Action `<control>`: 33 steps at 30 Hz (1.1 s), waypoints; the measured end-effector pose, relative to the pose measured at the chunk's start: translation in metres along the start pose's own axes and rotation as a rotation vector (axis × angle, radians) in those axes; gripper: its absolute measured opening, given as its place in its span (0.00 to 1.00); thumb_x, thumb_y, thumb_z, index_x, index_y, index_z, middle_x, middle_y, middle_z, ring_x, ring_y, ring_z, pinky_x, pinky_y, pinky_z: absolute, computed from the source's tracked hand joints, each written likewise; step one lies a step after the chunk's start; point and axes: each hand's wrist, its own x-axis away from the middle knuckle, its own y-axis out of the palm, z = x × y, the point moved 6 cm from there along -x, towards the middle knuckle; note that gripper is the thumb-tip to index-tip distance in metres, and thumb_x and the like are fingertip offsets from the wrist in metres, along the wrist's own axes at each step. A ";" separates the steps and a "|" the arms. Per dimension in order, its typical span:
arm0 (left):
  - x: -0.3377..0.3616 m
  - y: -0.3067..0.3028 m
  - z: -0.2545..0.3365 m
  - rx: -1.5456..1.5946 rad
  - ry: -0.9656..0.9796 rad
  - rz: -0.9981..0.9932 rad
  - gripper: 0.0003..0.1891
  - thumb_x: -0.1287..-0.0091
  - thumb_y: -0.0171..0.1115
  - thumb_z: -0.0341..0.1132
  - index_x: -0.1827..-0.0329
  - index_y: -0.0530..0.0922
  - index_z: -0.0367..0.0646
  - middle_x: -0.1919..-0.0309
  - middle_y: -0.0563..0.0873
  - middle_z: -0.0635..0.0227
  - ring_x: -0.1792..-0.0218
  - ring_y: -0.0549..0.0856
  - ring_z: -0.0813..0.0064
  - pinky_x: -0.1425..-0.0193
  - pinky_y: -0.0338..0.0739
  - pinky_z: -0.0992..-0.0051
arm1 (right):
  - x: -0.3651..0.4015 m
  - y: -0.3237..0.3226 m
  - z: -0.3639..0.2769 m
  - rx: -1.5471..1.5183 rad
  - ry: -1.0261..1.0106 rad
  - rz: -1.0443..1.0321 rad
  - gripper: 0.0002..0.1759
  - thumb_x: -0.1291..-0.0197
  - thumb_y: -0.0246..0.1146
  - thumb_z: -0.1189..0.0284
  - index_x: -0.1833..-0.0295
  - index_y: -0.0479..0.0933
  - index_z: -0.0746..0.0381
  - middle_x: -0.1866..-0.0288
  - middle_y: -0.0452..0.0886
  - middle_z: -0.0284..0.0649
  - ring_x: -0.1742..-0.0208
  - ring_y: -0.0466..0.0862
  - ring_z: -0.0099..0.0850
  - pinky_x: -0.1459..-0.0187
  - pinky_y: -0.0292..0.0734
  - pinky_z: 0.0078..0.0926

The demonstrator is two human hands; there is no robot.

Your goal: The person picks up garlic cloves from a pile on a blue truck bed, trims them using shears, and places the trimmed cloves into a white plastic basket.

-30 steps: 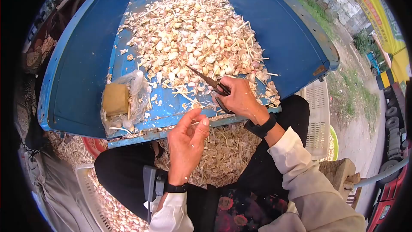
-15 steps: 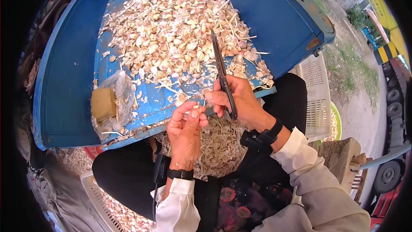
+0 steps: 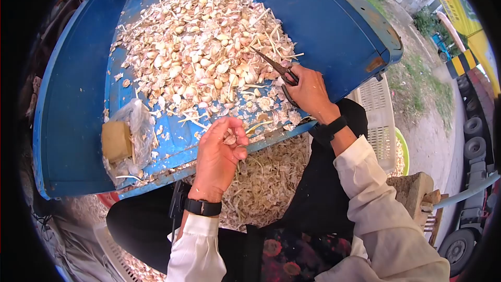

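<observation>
My left hand (image 3: 222,151) is curled palm up near the front edge of the blue metal bed, with garlic pieces (image 3: 229,138) resting in its fingers. Dark scissors (image 3: 276,67) are in my right hand (image 3: 310,91), their blades pointing up and left over the pile. Its fingers are wrapped round the handles, low over the right side of the heap. The heap of garlic cloves and skins (image 3: 203,52) covers the middle of the blue bed (image 3: 68,109).
A brown block (image 3: 116,142) sits by a clear plastic bag (image 3: 140,130) at left. Peelings (image 3: 266,177) lie below the bed between my legs. A white crate (image 3: 378,120), green-rimmed basin (image 3: 404,149) and wooden block (image 3: 409,190) stand at right.
My right hand has moved up and right with the scissors, away from my left hand. The left fingers have curled round garlic pieces, and the view has shifted slightly.
</observation>
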 end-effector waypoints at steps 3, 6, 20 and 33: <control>-0.008 0.003 -0.008 -0.187 -0.039 0.028 0.17 0.25 0.54 0.48 0.52 0.77 0.42 0.68 0.79 0.72 0.71 0.77 0.82 0.75 0.67 0.84 | 0.025 -0.017 -0.026 -0.130 -0.115 -0.006 0.13 0.49 0.69 0.75 0.59 0.74 0.64 0.67 0.82 0.51 0.66 0.83 0.50 0.66 0.74 0.40; -0.016 0.007 -0.022 -0.317 -0.041 0.015 0.16 0.25 0.55 0.47 0.48 0.77 0.43 0.72 0.79 0.75 0.78 0.75 0.87 0.80 0.62 0.87 | 0.050 -0.016 -0.071 -0.220 -0.438 -0.116 0.12 0.51 0.68 0.79 0.63 0.72 0.63 0.72 0.79 0.47 0.69 0.82 0.49 0.68 0.73 0.40; -0.013 -0.026 -0.013 0.326 0.052 0.152 0.05 0.34 0.54 0.32 0.62 0.75 0.40 0.68 0.80 0.65 0.74 0.76 0.76 0.82 0.63 0.83 | 0.030 -0.003 -0.057 -0.193 -0.108 -0.012 0.14 0.51 0.71 0.72 0.65 0.73 0.64 0.73 0.82 0.49 0.66 0.83 0.54 0.66 0.77 0.43; -0.022 0.009 -0.035 0.237 -0.174 0.181 0.17 0.23 0.50 0.44 0.45 0.75 0.38 0.59 0.82 0.63 0.64 0.83 0.73 0.79 0.70 0.87 | 0.033 -0.004 -0.054 -0.452 -0.112 -0.205 0.15 0.46 0.74 0.67 0.64 0.77 0.65 0.73 0.78 0.26 0.70 0.72 0.13 0.69 0.68 0.17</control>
